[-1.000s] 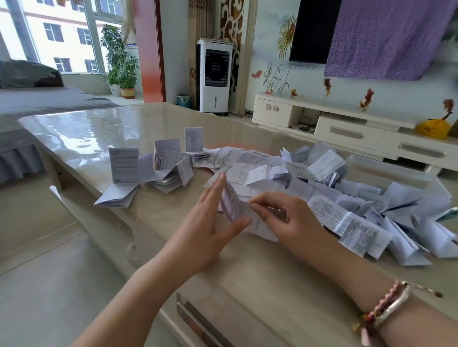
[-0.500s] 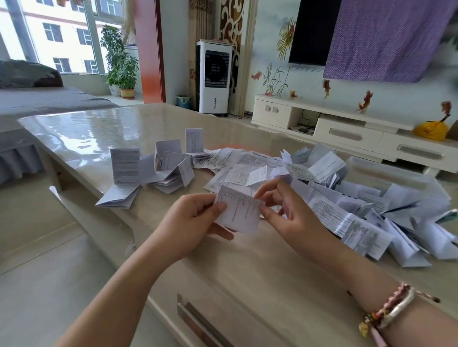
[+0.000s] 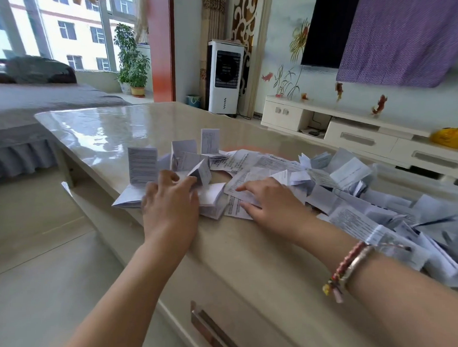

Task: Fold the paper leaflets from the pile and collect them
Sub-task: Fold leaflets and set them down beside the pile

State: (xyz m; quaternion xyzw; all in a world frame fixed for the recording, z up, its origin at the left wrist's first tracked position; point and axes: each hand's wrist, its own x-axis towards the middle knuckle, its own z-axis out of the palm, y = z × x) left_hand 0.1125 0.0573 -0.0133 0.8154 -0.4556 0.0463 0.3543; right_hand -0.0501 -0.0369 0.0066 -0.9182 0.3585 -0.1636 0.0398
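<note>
Head: hands (image 3: 171, 201) touch leaflets (image 3: 213, 197) (folded).

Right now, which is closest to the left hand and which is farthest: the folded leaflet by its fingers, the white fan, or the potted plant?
From the left hand:
1. Folded leaflet, touching its fingers on the table.
2. White fan, on the floor past the table's far end.
3. Potted plant, far back by the window, left of the fan.
</note>
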